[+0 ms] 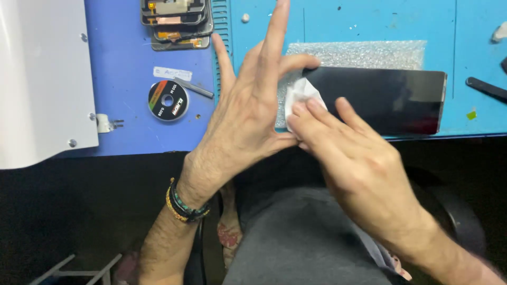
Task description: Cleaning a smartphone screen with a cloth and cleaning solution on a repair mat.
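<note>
A black phone screen panel lies flat on a sheet of bubble wrap on the blue work mat. My left hand rests at the panel's left end, fingers spread, with the index finger and thumb pinching that end. My right hand presses a small white wipe against the panel's left part with its fingertips. The panel's left edge is hidden behind my hands.
A stack of phone frames lies at the far left of the mat. A small round wire spool and metal tweezers sit beside it. A white machine housing fills the left. A black tool lies at right.
</note>
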